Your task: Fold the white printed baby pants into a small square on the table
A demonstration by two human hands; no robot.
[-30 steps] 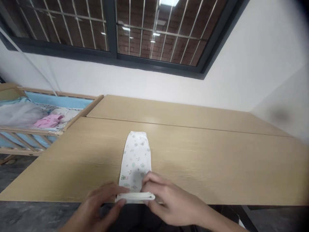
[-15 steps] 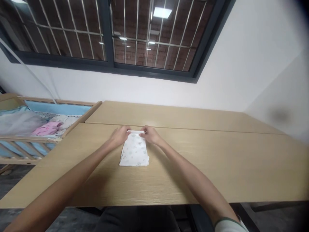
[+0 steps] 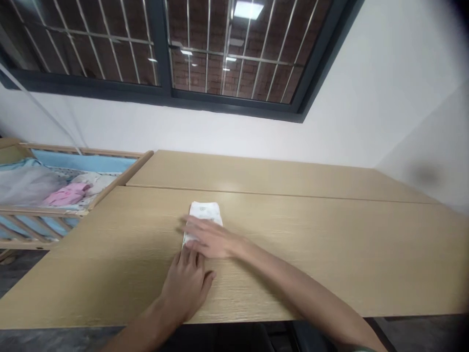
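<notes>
A folded white cloth (image 3: 205,210) with a small print lies on the wooden table (image 3: 311,244), partly covered by my hands. My right hand (image 3: 210,238) is laid flat across its middle, fingers stretched toward the left and a little blurred. At the near edge of the cloth rests my left hand (image 3: 186,283), palm down with fingers extended and thumb apart. Neither hand grips the fabric. The near part of the cloth is hidden under the hands.
A wooden crib (image 3: 120,183) with blue padding stands against the table's left end, with a pink cloth (image 3: 68,194) and white bedding inside. Behind the table is a white wall with a dark-framed, barred window (image 3: 234,105). A seam runs along the tabletop's far part.
Both hands have let go of the cloth's far corners. My left hand has come back to its near edge, and my right hand now lies across its middle.
</notes>
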